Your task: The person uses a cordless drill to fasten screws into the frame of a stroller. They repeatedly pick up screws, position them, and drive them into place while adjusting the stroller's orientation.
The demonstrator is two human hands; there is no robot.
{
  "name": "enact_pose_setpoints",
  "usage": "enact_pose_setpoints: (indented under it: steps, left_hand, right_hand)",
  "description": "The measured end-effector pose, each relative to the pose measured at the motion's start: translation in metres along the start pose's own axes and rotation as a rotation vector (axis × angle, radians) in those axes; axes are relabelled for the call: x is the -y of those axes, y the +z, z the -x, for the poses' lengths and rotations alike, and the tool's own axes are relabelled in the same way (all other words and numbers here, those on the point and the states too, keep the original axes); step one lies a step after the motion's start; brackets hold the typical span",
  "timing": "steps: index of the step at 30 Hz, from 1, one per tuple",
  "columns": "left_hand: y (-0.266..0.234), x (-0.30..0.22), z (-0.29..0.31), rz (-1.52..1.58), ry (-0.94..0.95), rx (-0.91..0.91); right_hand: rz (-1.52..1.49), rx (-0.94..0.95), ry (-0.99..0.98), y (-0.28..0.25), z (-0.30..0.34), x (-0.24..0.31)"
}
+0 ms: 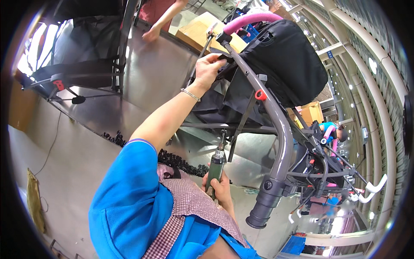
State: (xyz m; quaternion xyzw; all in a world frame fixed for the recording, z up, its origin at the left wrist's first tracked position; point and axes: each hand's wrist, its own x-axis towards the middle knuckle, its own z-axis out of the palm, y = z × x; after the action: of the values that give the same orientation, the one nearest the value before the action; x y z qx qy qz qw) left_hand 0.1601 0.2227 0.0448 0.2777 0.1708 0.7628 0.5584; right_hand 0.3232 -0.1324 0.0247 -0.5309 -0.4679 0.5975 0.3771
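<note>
A stroller frame [280, 129] of dark grey tube, with a pink foam handle [254, 19] and a black fabric seat [282, 60], stands tilted before me. At its upper part my left hand [208, 70] pinches a small black piece, perhaps a fabric flap [224, 58], beside the tube. Lower down, my right hand [222, 189] is wrapped round a dark green power screwdriver [216, 170]. Its bit points up at a thin crossbar [226, 126] of the frame; whether it touches a screw there I cannot tell. A red round button [260, 95] sits on the tube.
Many small black parts [181, 163] lie along the near edge of the shiny metal table [146, 82]. Another black stroller [82, 69] stands at the left. Across the table is another person's hand [151, 34] near a cardboard box [202, 30]. More frames and a worker are at the right.
</note>
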Motion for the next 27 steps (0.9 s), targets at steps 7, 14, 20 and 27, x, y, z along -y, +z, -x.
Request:
enact_pose_setpoints:
  steps: [7,14,20,27]
  left_hand:
    - [0.004,-0.017,0.018,-0.692,0.671,0.217]
    - [0.025,-0.014,0.010,-0.721,0.623,0.160]
    - [0.031,0.006,0.004,-0.804,0.700,0.065]
    - [0.009,-0.008,0.001,-0.721,0.515,0.124]
  right_hand:
    - [-0.071,0.066,-0.013,0.005,-0.001,0.000]
    - [-0.102,0.046,-0.024,0.012,0.004,0.004]
    - [-0.088,0.009,-0.012,0.008,0.008,0.003]
    - [-0.077,-0.003,-0.032,0.006,0.004,0.010]
